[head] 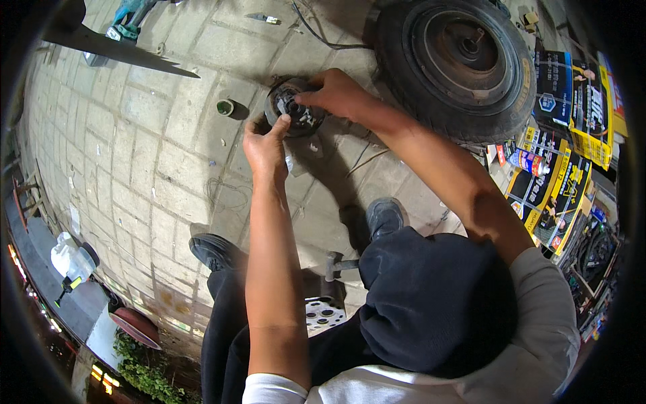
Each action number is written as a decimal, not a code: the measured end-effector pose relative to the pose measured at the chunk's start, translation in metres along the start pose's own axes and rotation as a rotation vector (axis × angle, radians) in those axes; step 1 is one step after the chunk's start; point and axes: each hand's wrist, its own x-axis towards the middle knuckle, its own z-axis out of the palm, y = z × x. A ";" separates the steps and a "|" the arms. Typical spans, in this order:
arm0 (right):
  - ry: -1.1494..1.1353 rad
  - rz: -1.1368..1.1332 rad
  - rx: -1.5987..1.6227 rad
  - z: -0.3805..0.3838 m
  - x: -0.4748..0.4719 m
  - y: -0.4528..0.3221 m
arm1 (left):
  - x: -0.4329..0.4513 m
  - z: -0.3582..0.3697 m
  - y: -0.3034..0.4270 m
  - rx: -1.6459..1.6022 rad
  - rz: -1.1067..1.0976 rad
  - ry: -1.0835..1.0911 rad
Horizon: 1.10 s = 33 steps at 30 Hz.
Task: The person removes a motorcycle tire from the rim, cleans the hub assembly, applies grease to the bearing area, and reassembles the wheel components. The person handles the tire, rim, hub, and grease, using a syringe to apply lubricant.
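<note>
Both my hands are on a round, dark, greasy metal part, apparently a drum-brake assembly (298,113), at the paving ahead of my feet. My left hand (266,149) grips its near left edge, thumb on the face and fingers mostly hidden. From the upper right, my right hand (335,96) holds it too, with the thumb and fingertips near the centre. Pale patches show on the face between my hands. Whether the part rests on the ground or is lifted slightly, I cannot tell.
A tyred wheel (456,55) lies at upper right. Battery boxes (547,187) and a spray can (527,161) sit right. A small round container (225,107) stands left of my hands. A hammer (331,266) is near a perforated stool (325,313). A cordless tool (126,22) lies upper left.
</note>
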 end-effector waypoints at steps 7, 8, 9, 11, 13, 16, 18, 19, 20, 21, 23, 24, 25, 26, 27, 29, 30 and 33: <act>-0.145 0.024 0.176 -0.009 0.004 0.005 | -0.001 -0.001 -0.003 -0.081 -0.016 0.016; -0.150 0.060 0.215 -0.008 0.006 0.004 | -0.001 -0.004 -0.004 -0.077 -0.018 0.016; -0.148 0.096 0.254 -0.008 0.008 0.008 | -0.001 -0.003 -0.005 -0.073 -0.020 0.010; -0.146 0.143 0.249 -0.010 0.012 0.015 | -0.001 -0.002 -0.006 -0.069 -0.067 0.009; -0.169 0.151 0.162 -0.008 0.016 0.010 | 0.000 -0.009 -0.007 -0.064 -0.103 0.032; -0.061 0.063 0.045 -0.007 0.012 0.015 | 0.001 -0.014 -0.010 0.507 0.221 0.083; 0.095 -0.035 -0.195 -0.010 0.012 0.020 | -0.001 -0.014 -0.003 0.820 0.303 0.115; 0.174 -0.085 -0.317 -0.012 0.013 0.022 | -0.001 -0.014 0.001 0.896 0.286 0.104; 0.144 -0.059 -0.348 -0.013 0.013 0.025 | 0.000 -0.014 0.005 0.973 0.268 0.090; 0.111 -0.040 -0.377 -0.013 0.014 0.023 | 0.003 -0.020 0.004 1.028 0.352 0.059; 0.105 -0.034 -0.392 -0.015 0.014 0.019 | 0.012 -0.033 0.002 1.135 0.524 -0.009; 0.128 -0.045 -0.373 -0.014 0.013 0.019 | 0.016 -0.033 0.009 1.151 0.573 -0.075; 0.152 -0.056 -0.354 -0.013 0.011 0.020 | 0.018 -0.032 0.014 1.229 0.649 -0.164; 0.121 -0.023 -0.360 -0.014 0.006 0.022 | 0.019 -0.032 0.019 1.307 0.725 -0.256; 0.097 -0.008 -0.360 -0.017 0.006 0.019 | 0.025 -0.031 0.030 1.391 0.815 -0.336; 0.081 -0.008 -0.347 -0.018 0.006 0.014 | 0.036 -0.030 0.043 1.552 0.829 -0.431; 0.095 -0.011 -0.338 -0.019 0.006 0.018 | 0.040 -0.023 0.050 1.617 0.853 -0.496; 0.081 0.008 -0.293 -0.019 0.001 0.017 | 0.050 -0.009 0.066 1.737 0.833 -0.676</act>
